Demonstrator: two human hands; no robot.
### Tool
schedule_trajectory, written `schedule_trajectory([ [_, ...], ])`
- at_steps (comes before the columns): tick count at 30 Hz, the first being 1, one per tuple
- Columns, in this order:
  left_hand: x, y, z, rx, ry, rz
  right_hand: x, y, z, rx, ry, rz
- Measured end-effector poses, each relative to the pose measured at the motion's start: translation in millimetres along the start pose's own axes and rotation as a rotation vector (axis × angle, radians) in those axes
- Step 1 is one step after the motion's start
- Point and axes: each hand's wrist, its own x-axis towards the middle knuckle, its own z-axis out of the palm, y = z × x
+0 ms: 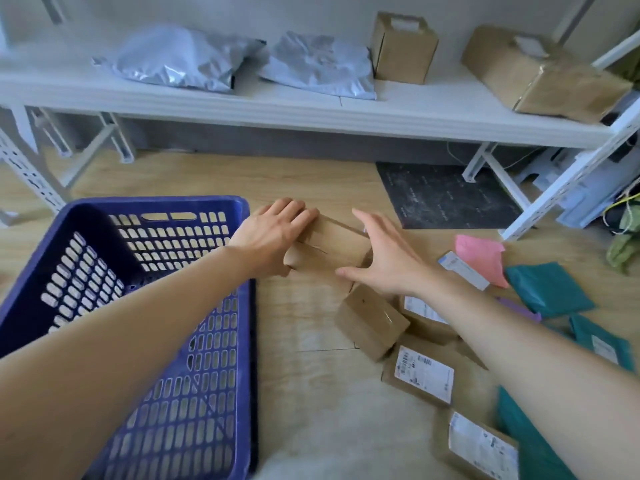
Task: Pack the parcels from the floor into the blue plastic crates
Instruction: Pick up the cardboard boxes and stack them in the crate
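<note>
A brown cardboard parcel (pixel 332 247) lies on the wooden floor just right of the blue plastic crate (pixel 242 306). My left hand (pixel 273 233) rests on the parcel's left end, fingers curled over its top. At the parcel's right end my right hand (pixel 384 258) has its fingers spread, touching or nearly touching the box. The crate holds no parcels in the part I see; my left forearm crosses over it. Several more brown boxes with white labels (pixel 422 372) lie under my right arm, one unlabelled box (pixel 370 320) nearest the held parcel.
Teal mailers (pixel 547 289), a pink mailer (pixel 481 258) and a purple one lie at the right. A white shelf (pixel 311 109) behind holds grey bags and two brown boxes. Its legs stand left and right; a dark mat (pixel 446 195) lies under it.
</note>
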Motion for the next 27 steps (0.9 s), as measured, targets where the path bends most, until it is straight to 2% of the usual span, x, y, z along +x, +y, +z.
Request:
schedule_trajectory([
  [4, -23.7, -27.5, -21.7, 0.050, -0.016, -0.049, 5.2, -40.0, 0.8, -0.289, 0.096, -0.187],
  [7, -40.9, -50.1, -39.2, 0.061, -0.012, -0.094, 9.0, -67.9, 6.8, -0.378, 0.140, -0.282],
  [14, -80.7, -98.4, -58.0, 0.131, 0.000, -0.150, 28.7, -119.2, 27.6, -0.449, 0.217, -0.425],
  [18, -102.2, -122.4, -55.9, 0.140, 0.000, -0.186, 44.3, -144.9, 45.3, -0.449, 0.219, -0.446],
  [27, -148.3, -167.9, -13.6, 0.047, -0.074, -0.249, 76.4, -183.0, 114.1, -0.434, 0.134, -0.509],
])
